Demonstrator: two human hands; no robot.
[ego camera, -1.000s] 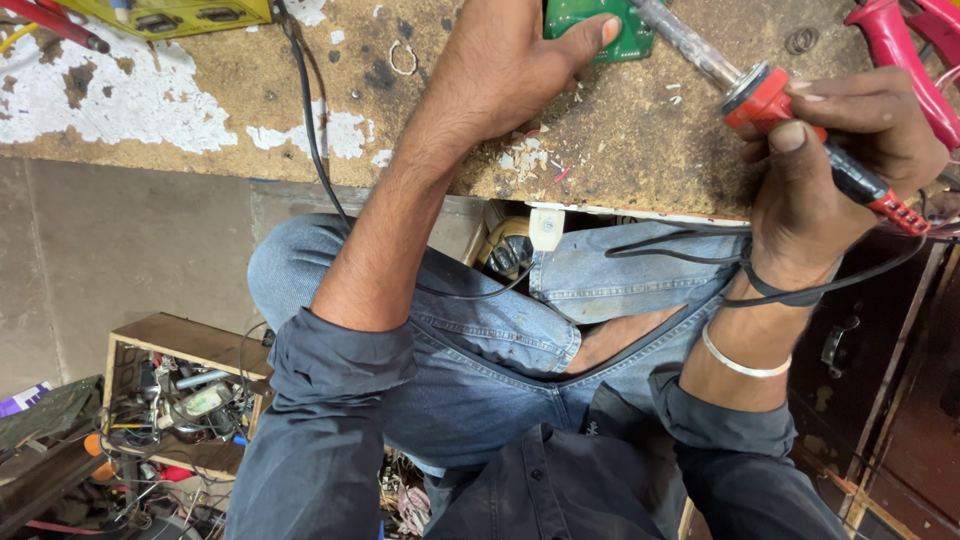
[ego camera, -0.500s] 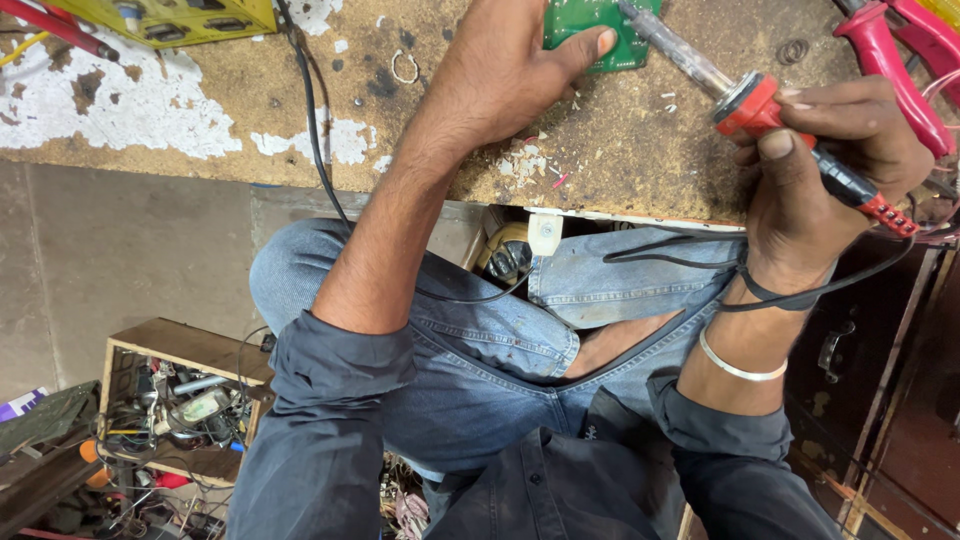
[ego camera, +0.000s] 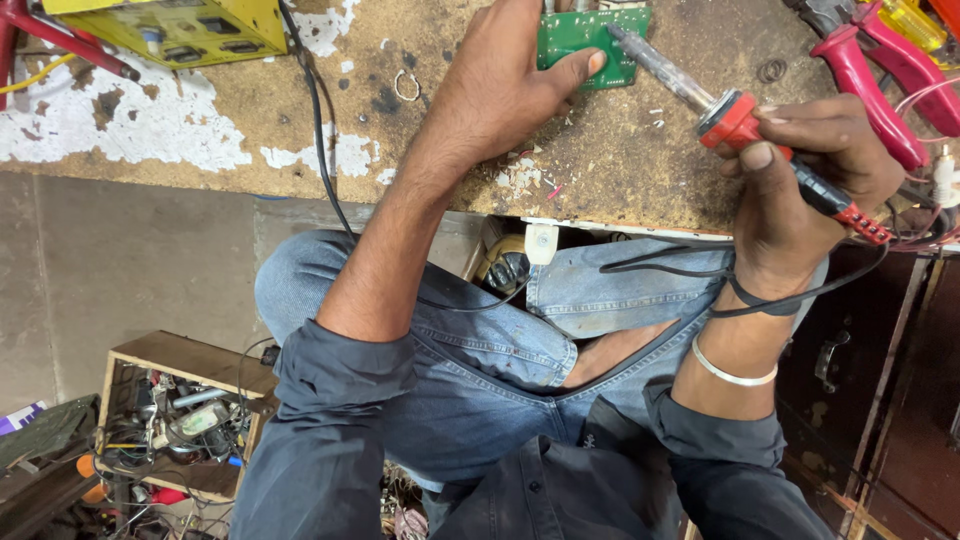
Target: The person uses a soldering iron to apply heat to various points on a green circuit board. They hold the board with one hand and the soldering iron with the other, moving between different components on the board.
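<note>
Green circuit board [ego camera: 585, 40] under left hand [ego camera: 505, 85], soldering iron [ego camera: 735, 115] in right hand's [ego camera: 810, 170] grip.

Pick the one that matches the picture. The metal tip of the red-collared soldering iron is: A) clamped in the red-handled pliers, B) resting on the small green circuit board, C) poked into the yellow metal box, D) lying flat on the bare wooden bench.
B: the right hand holds the red-collared soldering iron with its tip on the small green circuit board, which the left hand pins down with its thumb.
</note>
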